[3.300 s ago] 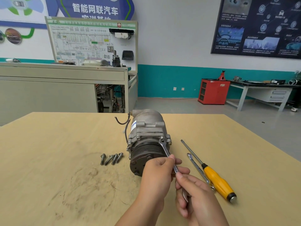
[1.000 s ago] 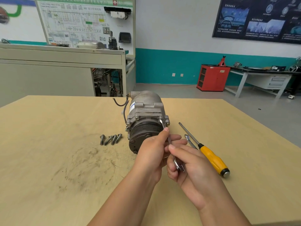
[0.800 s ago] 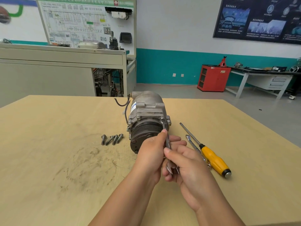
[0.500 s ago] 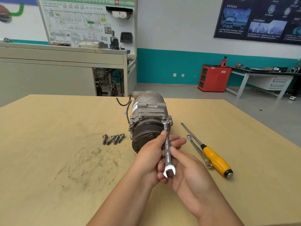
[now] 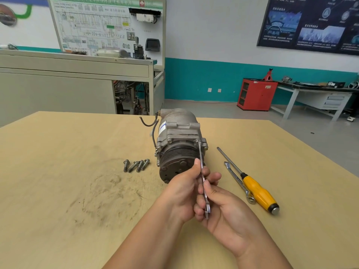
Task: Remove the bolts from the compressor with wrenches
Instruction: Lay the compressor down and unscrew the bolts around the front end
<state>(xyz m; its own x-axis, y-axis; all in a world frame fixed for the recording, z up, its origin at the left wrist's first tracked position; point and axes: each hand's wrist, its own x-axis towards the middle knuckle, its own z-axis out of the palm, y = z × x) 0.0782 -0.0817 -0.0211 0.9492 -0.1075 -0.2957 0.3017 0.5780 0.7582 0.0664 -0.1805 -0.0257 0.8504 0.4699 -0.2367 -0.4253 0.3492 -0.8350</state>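
Note:
A grey compressor (image 5: 178, 136) lies on the wooden table (image 5: 58, 191), pulley end toward me. A slim combination wrench (image 5: 201, 162) has its ring end on a bolt at the compressor's upper right flange, and its shaft runs down toward me. My left hand (image 5: 182, 193) pinches the shaft near its middle with thumb and fingers. My right hand (image 5: 223, 208) grips the wrench's lower, open-jaw end. Several removed bolts (image 5: 136, 165) lie in a row left of the compressor.
To the right of the compressor lie a yellow-handled screwdriver (image 5: 256, 191) and a second wrench (image 5: 238, 181), side by side. Dark scuff marks cover the table at the near left. A workbench and a red cabinet (image 5: 256, 94) stand far behind.
The wrench has swung on the bolt: its lower end moved left to nearly straight down, then turned edge-on. Both hands stayed on the shaft. The camera shifted slightly.

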